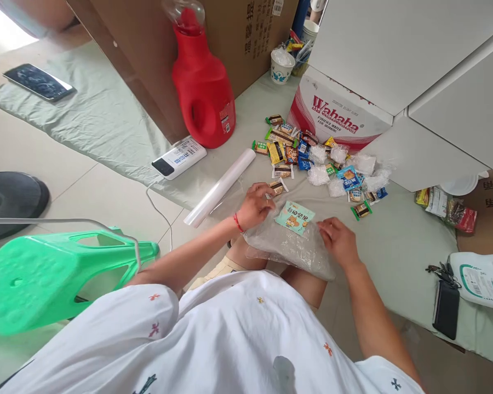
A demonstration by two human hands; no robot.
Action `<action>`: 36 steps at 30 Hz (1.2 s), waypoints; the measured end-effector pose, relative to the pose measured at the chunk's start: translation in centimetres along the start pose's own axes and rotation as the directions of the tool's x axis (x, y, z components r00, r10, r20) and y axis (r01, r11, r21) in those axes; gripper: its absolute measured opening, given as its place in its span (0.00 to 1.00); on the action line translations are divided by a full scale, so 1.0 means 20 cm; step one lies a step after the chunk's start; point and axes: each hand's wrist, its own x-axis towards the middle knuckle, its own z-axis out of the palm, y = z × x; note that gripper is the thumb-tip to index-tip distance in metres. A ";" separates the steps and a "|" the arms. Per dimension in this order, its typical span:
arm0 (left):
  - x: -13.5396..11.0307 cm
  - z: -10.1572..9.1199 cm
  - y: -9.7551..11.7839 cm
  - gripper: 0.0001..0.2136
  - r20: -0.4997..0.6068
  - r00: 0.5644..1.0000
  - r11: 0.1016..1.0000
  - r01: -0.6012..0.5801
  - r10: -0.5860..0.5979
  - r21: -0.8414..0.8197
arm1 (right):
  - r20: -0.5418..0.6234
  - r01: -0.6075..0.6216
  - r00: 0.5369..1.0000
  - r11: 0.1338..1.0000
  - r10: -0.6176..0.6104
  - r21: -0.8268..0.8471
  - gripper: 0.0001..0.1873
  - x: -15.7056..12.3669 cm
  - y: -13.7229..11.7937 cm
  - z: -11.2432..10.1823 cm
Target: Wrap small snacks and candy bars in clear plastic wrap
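A clear plastic bag point(285, 249) with a mint-green cartoon label point(294, 218) lies across my lap. My left hand point(254, 207), with a red cord on the wrist, is closed at the bag's upper left edge, its fingers curled. On the other side my right hand point(339, 239) pinches the bag's right edge near the label. Just beyond my left fingers is a small wrapped snack point(277, 187). Several more wrapped snacks point(285, 137) and crumpled clear wrap bundles point(318, 175) lie in a loose pile ahead. A roll of clear film point(221, 187) rests left of the pile.
Behind the pile stands a Wahaha carton point(337, 112) under white drawers point(373, 44). A red detergent bottle point(203, 82) and a white power bank point(179, 157) with a cable are left. A green stool point(36, 273) lies tipped at left. Right are a white bottle point(482, 280) and black wallet point(446, 309).
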 end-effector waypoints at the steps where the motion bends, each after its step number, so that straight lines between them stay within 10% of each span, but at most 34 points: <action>1: -0.03 -0.04 -0.01 0.10 0.081 0.995 0.997 -0.066 0.063 0.035 | 0.032 0.002 0.999 1.000 -0.002 0.001 0.18 -0.07 -0.02 0.04; 6: -0.17 -0.23 -0.04 0.16 0.321 0.921 0.962 -0.260 0.221 0.084 | 0.023 -0.078 0.997 0.992 0.076 0.104 0.18 -0.34 -0.06 0.13; 12: -0.17 -0.32 0.07 0.21 0.179 0.956 0.972 -0.232 0.233 -0.026 | -0.066 0.030 0.998 0.995 -0.024 0.096 0.36 -0.52 -0.14 0.10; 15: -0.10 -0.24 0.15 0.23 0.179 0.956 0.973 -0.227 0.232 -0.047 | -0.002 0.099 0.995 0.995 -0.099 -0.021 0.26 -0.53 -0.19 0.14; 20: -0.08 -0.07 0.18 0.21 0.510 0.827 0.972 -0.205 0.235 -0.114 | 0.051 0.084 0.994 0.984 -0.093 0.160 0.13 -0.41 -0.18 0.11; 26: -0.17 -0.03 0.15 0.27 0.568 0.787 0.969 -0.152 0.239 -0.196 | 0.103 -0.195 0.981 0.872 0.167 0.449 0.16 0.04 -0.10 0.04; 30: -0.22 0.01 0.22 0.38 0.523 0.834 0.984 -0.155 0.176 -0.084 | 0.169 -0.326 0.944 0.885 0.284 0.333 0.11 0.28 -0.08 0.18; 36: -0.28 0.17 0.27 0.15 0.116 0.977 0.982 0.171 -0.180 0.079 | 0.088 -0.308 0.951 0.931 0.296 0.197 0.13 0.25 -0.06 0.30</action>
